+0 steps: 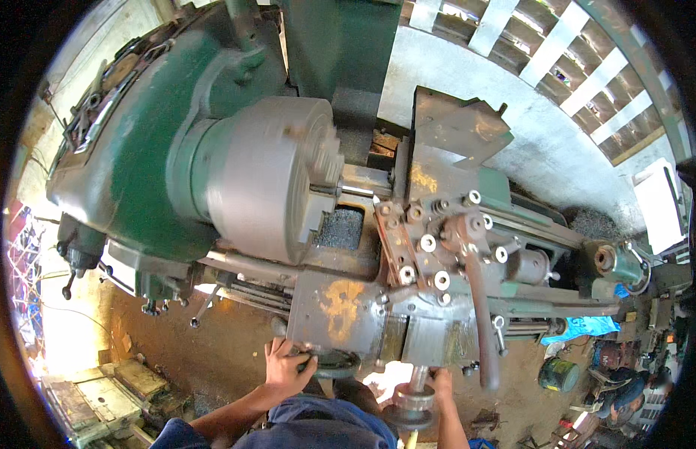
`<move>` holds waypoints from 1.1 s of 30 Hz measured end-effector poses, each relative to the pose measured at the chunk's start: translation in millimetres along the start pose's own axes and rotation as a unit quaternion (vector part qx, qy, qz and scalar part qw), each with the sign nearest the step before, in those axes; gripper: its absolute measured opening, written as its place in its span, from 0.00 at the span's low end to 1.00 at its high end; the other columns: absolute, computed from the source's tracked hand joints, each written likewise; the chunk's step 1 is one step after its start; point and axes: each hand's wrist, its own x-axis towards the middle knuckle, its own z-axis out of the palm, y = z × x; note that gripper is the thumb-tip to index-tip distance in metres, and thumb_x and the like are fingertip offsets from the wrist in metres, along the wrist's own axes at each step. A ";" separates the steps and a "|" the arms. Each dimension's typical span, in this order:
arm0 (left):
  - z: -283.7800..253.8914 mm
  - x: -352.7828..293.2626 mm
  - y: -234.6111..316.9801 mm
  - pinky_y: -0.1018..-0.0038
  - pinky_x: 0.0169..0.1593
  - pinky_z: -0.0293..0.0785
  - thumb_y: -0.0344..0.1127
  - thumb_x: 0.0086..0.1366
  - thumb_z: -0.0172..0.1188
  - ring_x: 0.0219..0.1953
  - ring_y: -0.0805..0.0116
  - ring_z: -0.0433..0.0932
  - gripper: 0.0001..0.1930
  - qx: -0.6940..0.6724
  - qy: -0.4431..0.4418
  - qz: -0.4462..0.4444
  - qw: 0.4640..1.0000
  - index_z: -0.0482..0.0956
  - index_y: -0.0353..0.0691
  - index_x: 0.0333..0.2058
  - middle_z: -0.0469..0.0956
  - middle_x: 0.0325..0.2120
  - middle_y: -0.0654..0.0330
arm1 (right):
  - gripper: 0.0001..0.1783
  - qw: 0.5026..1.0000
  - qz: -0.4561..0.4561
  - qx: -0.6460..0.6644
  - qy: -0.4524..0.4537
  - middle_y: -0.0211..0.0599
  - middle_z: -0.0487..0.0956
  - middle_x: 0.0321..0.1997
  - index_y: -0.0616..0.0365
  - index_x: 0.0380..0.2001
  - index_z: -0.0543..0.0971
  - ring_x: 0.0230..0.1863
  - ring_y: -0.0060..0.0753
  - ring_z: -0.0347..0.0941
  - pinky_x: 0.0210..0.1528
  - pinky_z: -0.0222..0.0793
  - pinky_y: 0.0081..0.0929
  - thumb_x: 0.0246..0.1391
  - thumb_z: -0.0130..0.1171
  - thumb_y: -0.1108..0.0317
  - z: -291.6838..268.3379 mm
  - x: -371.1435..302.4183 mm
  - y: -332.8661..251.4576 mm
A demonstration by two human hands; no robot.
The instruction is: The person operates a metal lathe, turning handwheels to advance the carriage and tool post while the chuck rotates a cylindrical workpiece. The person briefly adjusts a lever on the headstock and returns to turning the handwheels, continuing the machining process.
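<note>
Handwheel (340, 364) at lower centre of frame, probably rigid and weighty, best taken by the rim, with left hand (288, 368) curled on that rim, apart from right hand (441, 385) beside dial (412, 399), grip unclear.

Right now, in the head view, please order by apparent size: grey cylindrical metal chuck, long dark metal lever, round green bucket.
Largest: grey metal chuck
Next: dark lever
Smallest: green bucket, which looks farther away

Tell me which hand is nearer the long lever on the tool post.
Right. The right hand is just left of the lower end of the long lever; the left hand is farther left, at the dark handwheel.
</note>
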 end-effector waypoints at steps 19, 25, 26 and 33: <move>27.2 -17.8 -35.3 0.61 0.29 0.70 0.41 0.45 0.59 0.26 0.55 0.75 0.13 -0.090 0.073 -0.140 0.983 0.75 0.37 0.13 0.72 0.16 0.56 | 0.11 0.939 -0.190 -0.131 0.255 0.48 0.77 0.37 0.59 0.28 0.80 0.41 0.50 0.72 0.44 0.68 0.44 0.39 0.63 0.66 23.7 23.9 19.4; 30.4 -19.1 -55.3 0.61 0.27 0.65 0.39 0.46 0.58 0.22 0.54 0.73 0.13 -0.128 0.063 -0.086 0.986 0.75 0.34 0.16 0.70 0.17 0.53 | 0.09 0.960 -0.144 -0.070 0.230 0.49 0.78 0.35 0.59 0.30 0.81 0.38 0.53 0.74 0.41 0.69 0.45 0.43 0.58 0.69 15.5 12.8 5.4; 31.2 -20.6 -60.0 0.62 0.26 0.65 0.39 0.46 0.58 0.22 0.54 0.73 0.13 -0.160 0.046 -0.104 0.981 0.75 0.34 0.16 0.70 0.17 0.53 | 0.10 0.942 -0.199 -0.129 0.237 0.51 0.79 0.35 0.61 0.30 0.82 0.37 0.57 0.75 0.41 0.70 0.47 0.47 0.55 0.68 13.7 11.2 7.3; 40.0 -20.6 -77.0 0.65 0.25 0.63 0.37 0.47 0.57 0.20 0.55 0.72 0.12 -0.158 0.045 -0.101 0.981 0.74 0.31 0.17 0.68 0.15 0.53 | 0.15 0.960 -0.167 -0.001 0.223 0.44 0.76 0.38 0.55 0.29 0.79 0.43 0.51 0.70 0.47 0.63 0.41 0.35 0.66 0.62 19.9 14.3 8.7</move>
